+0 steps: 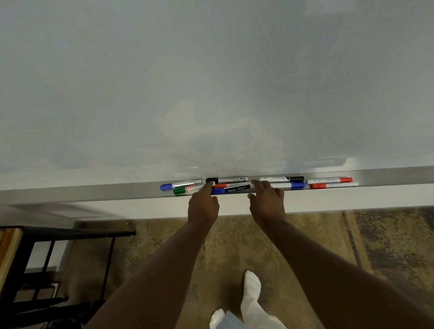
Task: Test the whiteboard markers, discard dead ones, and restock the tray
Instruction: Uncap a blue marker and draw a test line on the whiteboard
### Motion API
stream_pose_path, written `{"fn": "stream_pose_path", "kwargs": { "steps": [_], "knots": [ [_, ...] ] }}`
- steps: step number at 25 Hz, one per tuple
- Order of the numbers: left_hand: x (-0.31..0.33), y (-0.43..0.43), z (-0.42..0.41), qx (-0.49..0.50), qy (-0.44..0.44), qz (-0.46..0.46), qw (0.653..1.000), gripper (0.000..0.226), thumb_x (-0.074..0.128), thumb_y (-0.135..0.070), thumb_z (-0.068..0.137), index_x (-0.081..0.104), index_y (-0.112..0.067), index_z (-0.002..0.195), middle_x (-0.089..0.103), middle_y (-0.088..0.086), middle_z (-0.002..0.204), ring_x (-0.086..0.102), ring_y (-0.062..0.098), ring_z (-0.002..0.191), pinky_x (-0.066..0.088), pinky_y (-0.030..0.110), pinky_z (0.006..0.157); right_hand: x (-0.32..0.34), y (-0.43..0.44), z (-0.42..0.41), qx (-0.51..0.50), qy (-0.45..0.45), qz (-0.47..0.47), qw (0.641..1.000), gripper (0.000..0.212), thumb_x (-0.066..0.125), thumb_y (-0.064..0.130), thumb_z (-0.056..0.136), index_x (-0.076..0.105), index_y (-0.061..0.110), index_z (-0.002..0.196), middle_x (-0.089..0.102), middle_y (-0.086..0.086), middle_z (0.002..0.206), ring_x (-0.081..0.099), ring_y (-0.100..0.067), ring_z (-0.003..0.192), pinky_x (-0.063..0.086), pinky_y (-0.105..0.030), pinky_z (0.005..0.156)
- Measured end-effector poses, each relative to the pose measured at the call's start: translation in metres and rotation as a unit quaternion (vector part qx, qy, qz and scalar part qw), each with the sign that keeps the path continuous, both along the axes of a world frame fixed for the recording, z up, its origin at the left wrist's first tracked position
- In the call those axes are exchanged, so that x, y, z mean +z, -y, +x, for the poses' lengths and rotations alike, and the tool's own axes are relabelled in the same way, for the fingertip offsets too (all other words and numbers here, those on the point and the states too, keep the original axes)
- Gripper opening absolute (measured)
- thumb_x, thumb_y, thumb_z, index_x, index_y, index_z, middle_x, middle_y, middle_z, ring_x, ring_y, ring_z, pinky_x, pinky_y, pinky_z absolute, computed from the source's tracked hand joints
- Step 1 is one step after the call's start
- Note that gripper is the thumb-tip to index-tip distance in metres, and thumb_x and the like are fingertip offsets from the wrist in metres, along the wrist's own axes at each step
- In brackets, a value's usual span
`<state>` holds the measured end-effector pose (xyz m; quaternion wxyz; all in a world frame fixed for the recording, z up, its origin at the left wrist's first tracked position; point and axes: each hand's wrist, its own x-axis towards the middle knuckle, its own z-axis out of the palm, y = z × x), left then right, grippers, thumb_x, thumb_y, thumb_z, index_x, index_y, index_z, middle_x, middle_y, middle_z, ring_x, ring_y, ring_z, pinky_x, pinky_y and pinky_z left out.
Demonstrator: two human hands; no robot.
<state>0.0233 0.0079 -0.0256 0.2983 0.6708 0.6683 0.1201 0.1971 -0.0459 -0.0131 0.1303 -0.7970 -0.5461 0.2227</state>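
**Blue-capped marker lies crosswise between my two grips**

Blue at one end, with a dark label along its barrel, the blue-capped marker [233, 189] is the one I judge I am about to lift. It lies flat in the tray [63, 193], its long axis running side to side along the front edge. That puts it square across my reach rather than pointing at me.

The left grip [203, 207] has its forefinger stretched onto the capped end. I cannot tell whether the thumb has closed under it. The right grip [267, 202] sits at the other end, spread, with forefinger behind and thumb in front of the barrel tip and nothing pinched. Both are equally near, one per end.

Just beyond the fingertips lie a red marker [230, 185] and a black marker [226, 180], touching or nearly touching the chosen one. Outward of the left grip lie a green marker [187, 189] and another blue one [179, 185]. Outward of the right grip are more, with two red ones [329, 180] farthest out. With neighbours packed that close, I reckon a lift straight toward me is the cleanest.

Above the tray rises the whiteboard [207, 77], wiped and hazy. Below my wrists is mottled brown floor [314, 247], with a dark metal frame [41, 271] off beyond the left forearm.
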Motion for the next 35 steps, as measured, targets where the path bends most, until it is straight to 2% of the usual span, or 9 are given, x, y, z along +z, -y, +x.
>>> {"fn": "stream_pose_path", "kwargs": {
  "steps": [4, 10, 13, 16, 21, 24, 28, 30, 35],
  "knots": [
    [0.006, 0.000, 0.002, 0.046, 0.054, 0.009, 0.997, 0.045, 0.068, -0.007, 0.088, 0.060, -0.016, 0.132, 0.069, 0.007, 0.120, 0.065, 0.024, 0.106, 0.051, 0.037, 0.097, 0.001, -0.004, -0.002, -0.016, -0.024, 0.056, 0.998, 0.041, 0.059, 0.013, 0.096, 0.055, 0.018, 0.137, 0.050, -0.008, 0.128, 0.053, -0.026, 0.114, 0.031, -0.039, 0.107],
    [0.021, 0.001, -0.014, -0.080, 0.025, 0.088, 0.993, 0.030, 0.056, -0.009, 0.096, 0.062, -0.012, 0.125, 0.054, 0.004, 0.117, 0.061, 0.021, 0.095, 0.052, 0.032, 0.088, 0.011, -0.006, -0.001, -0.014, -0.005, 0.125, 0.992, 0.025, 0.066, 0.017, 0.094, 0.066, 0.022, 0.119, 0.053, -0.001, 0.117, 0.056, -0.019, 0.099, 0.027, -0.033, 0.097],
    [0.035, 0.002, -0.020, -0.112, 0.035, 0.121, 0.986, 0.022, 0.056, -0.010, 0.097, 0.061, -0.012, 0.118, 0.052, 0.003, 0.114, 0.060, 0.021, 0.087, 0.054, 0.034, 0.082, 0.018, -0.004, -0.002, 0.037, 0.038, 0.165, 0.985, 0.021, 0.068, 0.021, 0.092, 0.067, 0.023, 0.113, 0.059, 0.002, 0.116, 0.057, -0.020, 0.105, 0.030, -0.038, 0.100],
    [0.050, 0.005, -0.017, -0.146, 0.011, 0.133, 0.980, 0.021, 0.056, -0.013, 0.097, 0.059, -0.012, 0.118, 0.054, 0.003, 0.114, 0.061, 0.020, 0.086, 0.056, 0.036, 0.082, 0.031, -0.005, -0.011, 0.107, 0.087, 0.184, 0.973, 0.022, 0.068, 0.021, 0.092, 0.068, 0.021, 0.114, 0.065, 0.000, 0.107, 0.061, -0.022, 0.098, 0.036, -0.042, 0.101],
    [0.088, 0.009, -0.015, -0.217, -0.010, 0.181, 0.959, 0.032, 0.063, -0.011, 0.092, 0.059, -0.013, 0.123, 0.059, 0.006, 0.116, 0.062, 0.024, 0.092, 0.054, 0.036, 0.084, 0.063, -0.011, -0.024, 0.188, 0.101, 0.221, 0.952, 0.029, 0.065, 0.006, 0.088, 0.068, 0.018, 0.115, 0.063, -0.003, 0.098, 0.060, -0.024, 0.087, 0.040, -0.038, 0.083],
    [0.115, 0.004, -0.022, -0.246, -0.043, 0.209, 0.945, 0.039, 0.066, -0.014, 0.089, 0.059, -0.012, 0.128, 0.061, 0.008, 0.118, 0.063, 0.027, 0.096, 0.052, 0.037, 0.087, 0.088, -0.013, -0.024, 0.205, 0.138, 0.245, 0.937, 0.026, 0.069, 0.011, 0.088, 0.069, 0.019, 0.113, 0.066, -0.003, 0.095, 0.061, -0.024, 0.085, 0.037, -0.035, 0.078],
    [0.151, -0.002, -0.032, -0.260, -0.051, 0.252, 0.931, 0.027, 0.060, -0.011, 0.093, 0.062, -0.013, 0.120, 0.063, 0.006, 0.110, 0.063, 0.028, 0.086, 0.046, 0.031, 0.072, 0.127, -0.015, -0.023, 0.218, 0.161, 0.300, 0.915, 0.017, 0.078, 0.017, 0.084, 0.073, 0.019, 0.100, 0.064, -0.002, 0.079, 0.060, -0.023, 0.070, 0.030, -0.030, 0.071],
    [0.169, -0.004, -0.036, -0.257, -0.039, 0.271, 0.927, 0.024, 0.057, -0.011, 0.095, 0.062, -0.012, 0.119, 0.063, 0.006, 0.109, 0.063, 0.027, 0.084, 0.041, 0.028, 0.069, 0.147, -0.015, -0.025, 0.211, 0.155, 0.318, 0.911, 0.013, 0.076, 0.019, 0.087, 0.074, 0.017, 0.099, 0.064, -0.002, 0.076, 0.059, -0.024, 0.068, 0.030, -0.030, 0.071],
    [0.218, -0.007, -0.054, -0.254, -0.031, 0.321, 0.912, 0.023, 0.058, -0.013, 0.095, 0.063, -0.015, 0.118, 0.063, 0.004, 0.103, 0.061, 0.023, 0.080, 0.049, 0.034, 0.070, 0.205, -0.014, -0.045, 0.217, 0.164, 0.332, 0.903, 0.015, 0.063, 0.024, 0.096, 0.073, 0.016, 0.104, 0.065, -0.004, 0.076, 0.058, -0.025, 0.068, 0.029, -0.031, 0.069]
  ]
}}
